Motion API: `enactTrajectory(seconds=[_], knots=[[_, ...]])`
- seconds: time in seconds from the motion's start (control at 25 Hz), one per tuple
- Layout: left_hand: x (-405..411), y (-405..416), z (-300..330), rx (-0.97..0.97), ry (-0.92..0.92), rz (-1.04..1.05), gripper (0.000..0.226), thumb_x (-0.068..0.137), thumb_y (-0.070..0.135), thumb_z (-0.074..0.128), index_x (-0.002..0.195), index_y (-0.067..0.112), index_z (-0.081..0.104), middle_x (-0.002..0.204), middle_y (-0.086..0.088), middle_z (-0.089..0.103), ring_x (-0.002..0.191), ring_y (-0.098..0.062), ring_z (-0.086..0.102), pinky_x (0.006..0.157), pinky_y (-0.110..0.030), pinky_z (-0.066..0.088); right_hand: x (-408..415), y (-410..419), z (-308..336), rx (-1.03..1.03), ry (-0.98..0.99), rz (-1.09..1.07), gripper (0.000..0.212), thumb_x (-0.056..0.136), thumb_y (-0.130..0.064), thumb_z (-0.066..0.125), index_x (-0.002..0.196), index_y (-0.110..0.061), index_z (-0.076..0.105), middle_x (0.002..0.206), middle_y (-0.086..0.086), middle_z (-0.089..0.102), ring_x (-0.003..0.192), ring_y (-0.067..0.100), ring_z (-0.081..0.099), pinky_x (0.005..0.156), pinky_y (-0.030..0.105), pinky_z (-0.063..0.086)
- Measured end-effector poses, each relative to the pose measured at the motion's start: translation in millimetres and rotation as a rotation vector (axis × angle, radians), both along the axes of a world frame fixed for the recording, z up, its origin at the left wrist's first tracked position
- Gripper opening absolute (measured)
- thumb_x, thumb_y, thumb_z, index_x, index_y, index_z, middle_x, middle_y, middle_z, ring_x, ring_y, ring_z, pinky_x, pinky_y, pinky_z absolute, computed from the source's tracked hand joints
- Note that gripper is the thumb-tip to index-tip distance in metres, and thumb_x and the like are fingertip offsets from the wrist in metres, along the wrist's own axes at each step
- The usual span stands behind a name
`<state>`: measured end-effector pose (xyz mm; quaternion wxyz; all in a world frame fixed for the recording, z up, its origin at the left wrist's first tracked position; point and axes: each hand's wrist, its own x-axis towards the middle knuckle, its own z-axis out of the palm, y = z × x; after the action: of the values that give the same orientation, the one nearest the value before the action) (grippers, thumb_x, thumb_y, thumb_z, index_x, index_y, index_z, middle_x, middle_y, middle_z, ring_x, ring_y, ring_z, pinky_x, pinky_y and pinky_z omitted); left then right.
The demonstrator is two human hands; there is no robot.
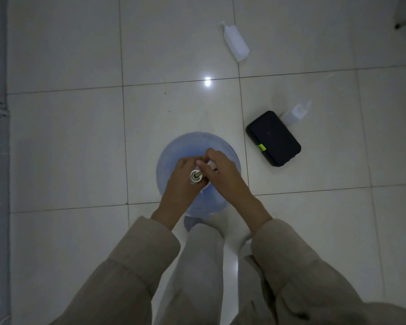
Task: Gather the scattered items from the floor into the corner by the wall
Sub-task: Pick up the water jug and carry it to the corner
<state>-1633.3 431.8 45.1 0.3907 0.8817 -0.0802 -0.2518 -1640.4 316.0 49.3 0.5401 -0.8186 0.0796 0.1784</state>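
Both hands, left hand [184, 174] and right hand [220, 170], grasp a white pump [195, 176] atop a blue jug [174, 151] on the glossy tiled floor [63, 148].

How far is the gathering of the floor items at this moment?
Nothing looks gathered yet. In hand: both hands, left hand and right hand, hold the white pump top of the blue water jug. Left on open floor: a pump bottle, a black case and a second bottle behind it.
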Motion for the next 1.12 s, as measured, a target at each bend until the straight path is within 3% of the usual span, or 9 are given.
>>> enactTrajectory(seconds=[0.16, 0.28, 0.4, 0.52, 0.6, 0.76, 0.88, 0.96, 1.12], knots=[[-14.2, -10.8, 4.4, 0.062, -0.117, 0.000, 0.031, 0.080, 0.015, 0.063, 0.104, -0.004, 0.064, 0.105, -0.023, 0.065, 0.106, -0.036, 0.056, 0.087, -0.026, 0.037, -16.9, -11.8, -3.6, -0.109, -0.028, -0.015, 0.020, 0.094, -0.025, 0.049, 0.084, -0.008, 0.052, 0.082, 0.004, 0.046, 0.077, 0.016, 0.045, 0.069, 0.028, 0.039], [-34.2, -35.1, 14.2, 0.051, -0.121, -0.068, 0.051, 0.074, 0.040, 0.053, 0.102, -0.001, 0.066, 0.102, -0.020, 0.067, 0.104, -0.030, 0.057, 0.083, -0.033, 0.044, -44.0, -40.8, -3.3, -0.091, -0.079, -0.075, 0.023, 0.093, -0.026, 0.052, 0.086, -0.004, 0.055, 0.080, 0.003, 0.046, 0.075, 0.015, 0.045, 0.061, 0.017, 0.033], [-57.3, -69.3, 15.9, 0.087, -0.143, -0.159, 0.054, 0.071, 0.043, 0.047, 0.099, 0.003, 0.068, 0.098, -0.015, 0.070, 0.100, -0.027, 0.060, 0.080, -0.038, 0.049, -78.2, -81.1, 1.9, -0.066, -0.097, -0.138, 0.024, 0.091, -0.026, 0.052, 0.085, -0.003, 0.056, 0.075, -0.001, 0.045, 0.074, 0.014, 0.045, 0.061, 0.017, 0.031], [-84.5, -115.9, 19.8, 0.133, -0.183, -0.292, 0.035, 0.076, 0.037, 0.058, 0.094, 0.010, 0.069, 0.094, -0.008, 0.071, 0.093, -0.026, 0.064, 0.075, -0.015, 0.041, -123.4, -129.2, 10.2, -0.029, -0.127, -0.223, 0.027, 0.090, -0.027, 0.049, 0.085, -0.003, 0.058, 0.072, -0.004, 0.048, 0.072, 0.012, 0.047, 0.066, 0.015, 0.035], [-105.5, -148.0, 29.1, 0.118, -0.163, -0.291, 0.024, 0.077, 0.031, 0.065, 0.092, 0.014, 0.069, 0.094, -0.004, 0.071, 0.092, -0.019, 0.064, 0.067, -0.009, 0.034, -157.6, -163.2, 16.9, -0.025, -0.155, -0.230, 0.026, 0.091, -0.025, 0.047, 0.089, -0.003, 0.060, 0.080, 0.008, 0.057, 0.079, 0.020, 0.053, 0.072, 0.025, 0.040], [-172.3, -229.1, 61.2, -0.076, -0.089, -0.351, 0.041, 0.066, 0.040, 0.062, 0.093, 0.011, 0.071, 0.093, 0.004, 0.066, 0.088, -0.005, 0.059, 0.074, 0.002, 0.036, -243.0, -239.0, 35.0, -0.100, -0.196, -0.243, 0.030, 0.093, -0.024, 0.042, 0.096, -0.003, 0.063, 0.087, 0.016, 0.060, 0.084, 0.026, 0.054, 0.076, 0.029, 0.038], [-234.5, -308.2, 85.2, -0.113, 0.012, -0.473, 0.039, 0.062, 0.044, 0.059, 0.085, 0.015, 0.072, 0.078, 0.021, 0.066, 0.083, 0.014, 0.056, 0.070, -0.001, 0.039, -322.6, -304.1, 50.7, -0.151, -0.188, -0.374, 0.034, 0.094, -0.028, 0.038, 0.098, -0.005, 0.063, 0.088, 0.015, 0.061, 0.088, 0.024, 0.053, 0.079, 0.024, 0.038], [-272.8, -360.3, 94.0, -0.133, 0.042, -0.566, 0.040, 0.060, 0.049, 0.054, 0.080, 0.019, 0.072, 0.075, 0.024, 0.068, 0.083, 0.010, 0.058, 0.069, -0.007, 0.042, -373.7, -345.7, 62.5, -0.147, -0.179, -0.496, 0.029, 0.094, -0.022, 0.041, 0.100, -0.006, 0.064, 0.091, 0.015, 0.062, 0.089, 0.017, 0.050, 0.079, 0.017, 0.034], [-341.9, -459.3, 103.7, -0.181, 0.025, -0.850, 0.053, 0.059, 0.049, 0.053, 0.081, 0.005, 0.072, 0.085, -0.014, 0.071, 0.089, -0.014, 0.057, 0.071, -0.022, 0.044, -468.2, -413.3, 84.9, -0.165, -0.142, -0.743, 0.036, 0.092, -0.024, 0.037, 0.104, -0.003, 0.064, 0.095, 0.017, 0.063, 0.093, 0.022, 0.052, 0.083, 0.022, 0.037]])
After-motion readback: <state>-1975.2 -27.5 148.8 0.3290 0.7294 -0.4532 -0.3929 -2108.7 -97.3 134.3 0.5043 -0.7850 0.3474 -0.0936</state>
